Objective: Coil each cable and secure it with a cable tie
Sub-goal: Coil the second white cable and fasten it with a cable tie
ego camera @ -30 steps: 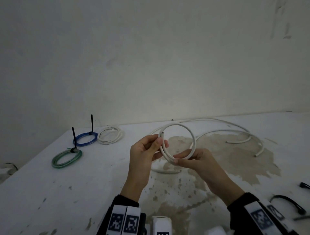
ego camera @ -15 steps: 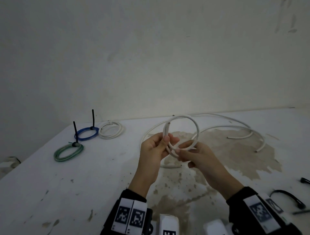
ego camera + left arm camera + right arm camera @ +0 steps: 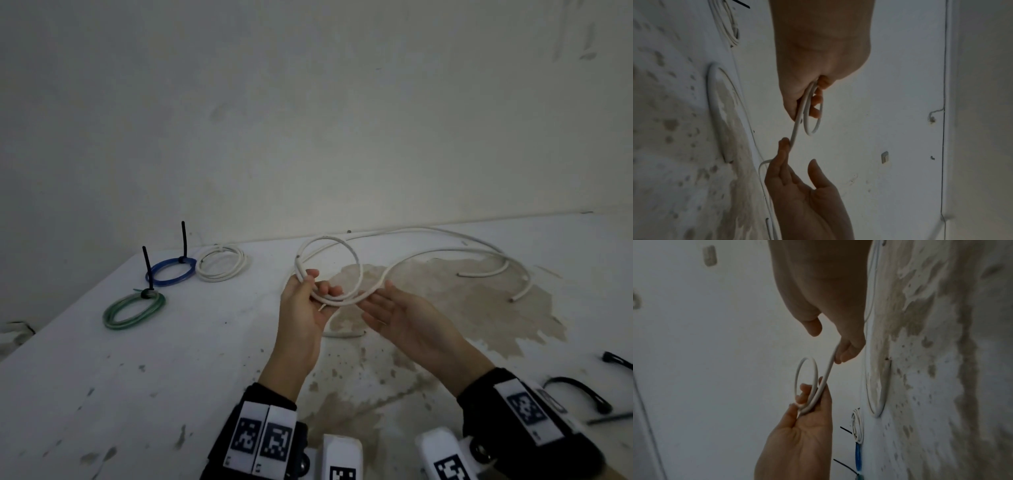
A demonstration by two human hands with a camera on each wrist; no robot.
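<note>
From my feed, the widest open stretch of the counter (image 3: 102,394) lies near and left, bare apart from paint flecks. Far left it is crowded: the green coil (image 3: 134,309), the blue coil (image 3: 171,272) and the small white coil (image 3: 222,263) sit close together, and two black tie tails stand upright there. In the middle both hands hold up the white cable (image 3: 346,274), whose slack sweeps far and right across the stain, fencing that side. A short loose cable piece (image 3: 342,334) lies under the left hand (image 3: 305,308). Near right, loose black cable ties (image 3: 579,394) lie beside the right hand (image 3: 407,318).
</note>
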